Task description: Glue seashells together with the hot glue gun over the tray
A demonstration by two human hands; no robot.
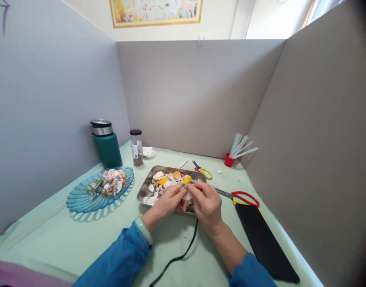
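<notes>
My left hand and my right hand meet over the near edge of a metal tray. Both pinch a small white shell between their fingertips. The tray holds several shells, white, orange and yellow. A black cord runs from under my hands toward me. A pale green bangle sits on my left wrist, and both sleeves are blue.
A blue glass plate with shells lies at the left. A green flask and a small jar stand behind it. Yellow scissors, red scissors, a red cup of white sticks and a black slab lie at the right. Grey partitions enclose the table.
</notes>
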